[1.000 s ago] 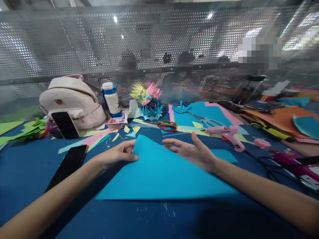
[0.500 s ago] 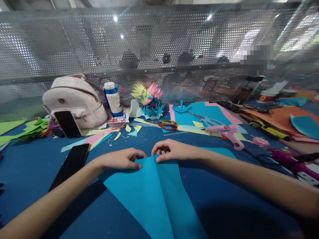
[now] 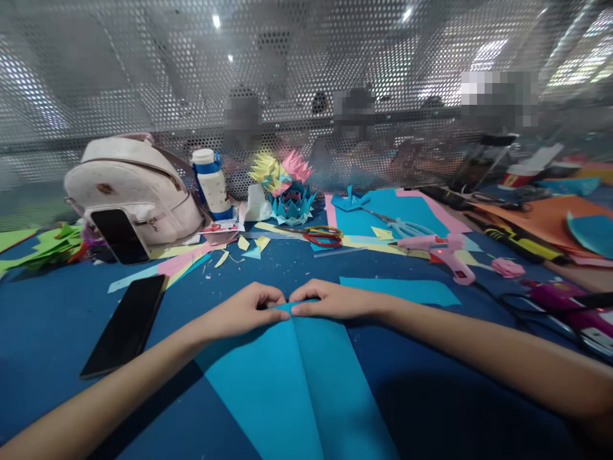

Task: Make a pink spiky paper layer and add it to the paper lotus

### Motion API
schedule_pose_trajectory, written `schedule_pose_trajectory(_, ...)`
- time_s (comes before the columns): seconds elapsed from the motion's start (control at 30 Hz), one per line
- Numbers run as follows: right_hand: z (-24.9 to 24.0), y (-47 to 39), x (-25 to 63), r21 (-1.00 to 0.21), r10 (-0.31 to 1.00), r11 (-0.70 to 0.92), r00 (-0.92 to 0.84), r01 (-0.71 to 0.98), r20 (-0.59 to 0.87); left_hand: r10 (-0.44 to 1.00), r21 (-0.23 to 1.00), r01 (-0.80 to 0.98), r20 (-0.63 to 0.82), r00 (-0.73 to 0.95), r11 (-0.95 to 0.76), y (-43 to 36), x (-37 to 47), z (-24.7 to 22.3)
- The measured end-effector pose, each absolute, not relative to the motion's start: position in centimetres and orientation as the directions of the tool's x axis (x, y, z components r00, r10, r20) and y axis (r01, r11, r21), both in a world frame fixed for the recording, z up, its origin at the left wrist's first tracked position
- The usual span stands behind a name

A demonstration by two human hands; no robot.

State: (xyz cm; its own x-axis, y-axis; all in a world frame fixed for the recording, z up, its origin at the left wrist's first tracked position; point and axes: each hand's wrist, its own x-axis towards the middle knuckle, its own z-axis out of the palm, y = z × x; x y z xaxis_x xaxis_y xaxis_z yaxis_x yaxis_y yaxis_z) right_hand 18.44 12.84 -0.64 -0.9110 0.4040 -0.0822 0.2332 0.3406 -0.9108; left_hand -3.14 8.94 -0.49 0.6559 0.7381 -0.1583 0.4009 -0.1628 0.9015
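A large sheet of blue paper (image 3: 282, 383) with a lengthwise crease lies in front of me. At its far edge my left hand (image 3: 253, 308) pinches the paper, thumb on top and fingers curled behind. Close beside it, my right hand (image 3: 323, 300) grips the same edge just right of the crease, thumb on top. The two thumbs nearly meet. Beyond my right wrist is a blue paper strip (image 3: 402, 291). A black phone (image 3: 127, 326) lies flat to the left of my left forearm.
Behind stand a white backpack (image 3: 129, 185) with a phone (image 3: 119, 236) leaning on it, a bottle (image 3: 211, 185) and folded paper flowers (image 3: 287, 185). Scissors (image 3: 325, 235), a pink glue gun (image 3: 440, 249) and paper scraps (image 3: 262, 243) lie across the table. A perforated metal screen (image 3: 158, 76) stands behind.
My hands have come closer together at the paper's far edge, the right thumb now beside the left. The view has shifted slightly, and more of the blue strip shows behind my right wrist.
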Motion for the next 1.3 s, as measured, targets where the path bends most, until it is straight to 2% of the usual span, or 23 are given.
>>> schedule_pose_trajectory(0.33,-1.9,12.7,18.7,-0.947,0.442,0.278,-0.897,0.163,-0.025,0.757,0.889,0.413,-0.129,0.641,-0.198,8.1,-2.5,0.0)
schedule_pose_trajectory(0.67,-2.1,12.7,18.8,-0.967,0.455,0.207,-0.890,0.149,-0.039,0.770,0.886,0.405,-0.093,0.631,-0.225,7.9,-2.3,0.0)
schedule_pose_trajectory(1.3,-2.3,12.7,18.8,-0.970,0.461,0.209,-0.887,0.125,-0.015,0.796,0.872,0.413,-0.046,0.603,-0.262,7.5,-2.1,0.1)
